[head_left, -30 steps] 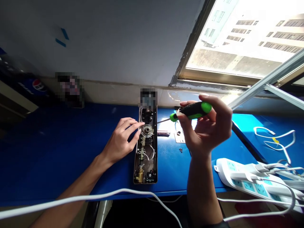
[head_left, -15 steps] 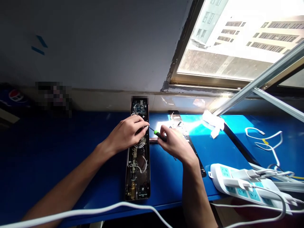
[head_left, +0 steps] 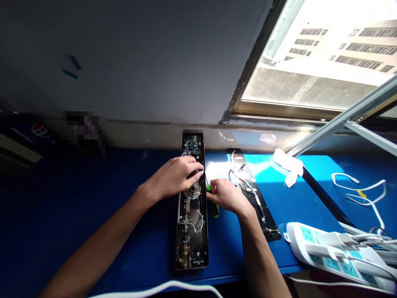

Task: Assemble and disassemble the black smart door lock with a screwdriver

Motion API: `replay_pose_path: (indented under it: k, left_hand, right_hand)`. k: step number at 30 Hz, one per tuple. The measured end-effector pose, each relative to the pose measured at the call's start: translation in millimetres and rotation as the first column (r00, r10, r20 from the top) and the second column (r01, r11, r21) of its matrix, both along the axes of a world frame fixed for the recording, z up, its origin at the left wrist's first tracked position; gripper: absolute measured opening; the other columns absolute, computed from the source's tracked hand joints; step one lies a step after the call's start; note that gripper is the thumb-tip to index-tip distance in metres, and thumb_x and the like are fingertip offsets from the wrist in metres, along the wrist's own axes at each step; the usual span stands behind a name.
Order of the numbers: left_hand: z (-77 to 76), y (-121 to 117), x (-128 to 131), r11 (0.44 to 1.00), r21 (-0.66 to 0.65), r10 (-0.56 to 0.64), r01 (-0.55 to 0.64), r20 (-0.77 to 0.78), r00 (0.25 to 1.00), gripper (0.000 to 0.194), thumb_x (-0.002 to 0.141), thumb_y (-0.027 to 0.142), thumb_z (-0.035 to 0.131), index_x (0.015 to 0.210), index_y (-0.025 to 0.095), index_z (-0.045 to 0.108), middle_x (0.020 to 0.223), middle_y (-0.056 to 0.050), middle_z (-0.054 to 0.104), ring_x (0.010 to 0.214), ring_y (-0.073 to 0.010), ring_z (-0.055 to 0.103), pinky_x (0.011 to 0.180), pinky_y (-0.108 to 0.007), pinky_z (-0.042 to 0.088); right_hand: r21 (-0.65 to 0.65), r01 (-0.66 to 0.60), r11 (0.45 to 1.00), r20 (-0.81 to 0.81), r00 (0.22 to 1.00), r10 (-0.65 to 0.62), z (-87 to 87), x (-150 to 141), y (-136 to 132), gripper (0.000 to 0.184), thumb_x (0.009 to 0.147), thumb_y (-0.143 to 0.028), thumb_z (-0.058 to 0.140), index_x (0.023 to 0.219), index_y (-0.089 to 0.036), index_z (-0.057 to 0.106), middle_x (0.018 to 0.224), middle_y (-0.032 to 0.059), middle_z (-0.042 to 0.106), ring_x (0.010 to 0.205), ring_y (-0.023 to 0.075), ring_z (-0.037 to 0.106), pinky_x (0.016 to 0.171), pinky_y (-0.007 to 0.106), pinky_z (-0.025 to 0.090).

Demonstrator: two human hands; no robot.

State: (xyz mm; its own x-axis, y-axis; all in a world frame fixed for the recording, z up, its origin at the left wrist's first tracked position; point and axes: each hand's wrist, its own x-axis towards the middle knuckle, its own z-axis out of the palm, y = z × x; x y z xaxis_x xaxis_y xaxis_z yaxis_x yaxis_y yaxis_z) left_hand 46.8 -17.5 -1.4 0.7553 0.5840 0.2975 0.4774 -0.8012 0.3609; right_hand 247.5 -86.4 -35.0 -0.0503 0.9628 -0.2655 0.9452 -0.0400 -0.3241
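Your opened smart door lock (head_left: 191, 236), a long, narrow metal case with exposed circuit board, lies flat on the blue workbench (head_left: 77, 186), long axis running away from you, board end farthest. Your left hand (head_left: 175, 178) curls over its upper part, grip unclear; your right hand (head_left: 225, 196), just beside it, closes its fingers around a green-and-black screwdriver (head_left: 214, 203), near a black metal backplate (head_left: 252, 190) carrying white wires.

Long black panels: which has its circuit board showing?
The panel under the left hand; the other, to its right, is a flat plate with wire.
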Motion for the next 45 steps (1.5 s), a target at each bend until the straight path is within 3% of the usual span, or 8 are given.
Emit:
replay_pose_path:
  k: [5,18,24,27,31,36,41,45]
  left_hand:
    - [2.6,1.1,-1.4,1.000,-0.024,-0.004,0.004,-0.001,1.000,0.022,0.102,0.023,0.060,0.116,0.019,0.077,0.107,-0.008,0.076,0.096,-0.0241,0.074,0.086,-0.036,0.060]
    - [-1.0,4.6,-4.2,0.999,-0.050,0.001,-0.001,-0.009,1.000,0.022,0.101,0.023,0.061,0.116,0.021,0.077,0.112,-0.008,0.077,0.098,-0.0236,0.075,0.088,-0.035,0.060]
    - [0.5,1.3,-2.3,0.999,-0.034,-0.003,0.002,-0.022,1.000,0.022,0.102,0.023,0.060,0.116,0.019,0.076,0.109,-0.008,0.076,0.097,-0.0237,0.074,0.087,-0.036,0.060]
    - [0.6,-0.1,0.6,1.000,0.018,-0.006,0.005,0.011,1.000,0.021,0.102,0.023,0.060,0.114,0.019,0.076,0.106,-0.009,0.075,0.101,-0.0246,0.071,0.088,-0.037,0.060]
    - [-5.3,-2.0,9.6,0.995,0.079,-0.062,0.055,0.090,0.994,0.020,0.102,0.020,0.061,0.115,0.017,0.076,0.109,-0.010,0.073,0.111,-0.0263,0.065,0.095,-0.042,0.059]
    - [-20.2,-4.7,23.6,0.982,0.081,-0.178,0.170,0.093,0.980,0.020,0.102,0.018,0.061,0.116,0.014,0.075,0.115,-0.012,0.071,0.118,-0.0280,0.061,0.098,-0.044,0.060]
    - [-28.5,-6.7,29.5,0.972,0.129,-0.207,0.198,0.060,0.976,0.020,0.102,0.018,0.060,0.114,0.013,0.076,0.114,-0.013,0.073,0.125,-0.0316,0.057,0.102,-0.050,0.059]
    - [-27.2,-7.3,29.3,0.973,0.124,-0.208,0.197,0.086,0.974,0.020,0.102,0.018,0.060,0.114,0.014,0.076,0.115,-0.013,0.073,0.127,-0.0309,0.057,0.103,-0.049,0.059]
  right_hand:
    - [-0.060,-0.011,0.998,-0.019,1.000,0.010,0.4,2.2,-2.1,0.039,0.085,-0.028,0.064,0.054,-0.021,0.042,0.054,-0.0004,0.054,0.050,0.0098,0.037,0.052,0.026,0.025]
    - [-0.035,-0.045,0.998,-0.007,0.999,0.044,-4.0,7.7,1.7,0.019,0.083,-0.020,0.067,0.064,-0.019,0.063,0.062,0.0015,0.063,0.057,0.0132,0.052,0.055,0.026,0.029]
    - [-0.010,-0.037,0.999,-0.048,0.998,0.037,3.7,10.5,-1.8,0.026,0.091,-0.032,0.068,0.068,-0.019,0.064,0.063,0.0028,0.065,0.056,0.0145,0.053,0.055,0.027,0.030]
    - [0.021,0.018,1.000,-0.094,0.995,-0.016,12.6,21.3,-3.6,0.032,0.096,-0.041,0.063,0.072,-0.019,0.065,0.066,0.0038,0.069,0.056,0.0149,0.057,0.055,0.027,0.033]
    - [0.114,0.193,0.974,-0.169,0.970,-0.173,18.4,43.2,-3.5,0.031,0.101,-0.044,0.056,0.087,-0.020,0.069,0.084,0.0054,0.078,0.069,0.0153,0.069,0.061,0.025,0.044]
    - [0.163,0.378,0.911,-0.196,0.918,-0.345,9.0,69.6,-3.0,0.020,0.099,-0.031,0.057,0.107,-0.021,0.073,0.099,0.0051,0.081,0.082,0.0151,0.076,0.073,0.024,0.052]
    - [0.104,0.355,0.929,-0.119,0.932,-0.343,-8.7,81.1,-3.4,0.017,0.084,-0.025,0.076,0.100,-0.021,0.079,0.099,0.0074,0.081,0.089,0.0228,0.075,0.072,0.029,0.050]
    - [0.075,0.313,0.947,-0.066,0.949,-0.308,-21.6,81.2,-1.1,0.020,0.082,-0.019,0.074,0.101,-0.021,0.082,0.102,0.0103,0.081,0.095,0.0268,0.075,0.077,0.033,0.050]
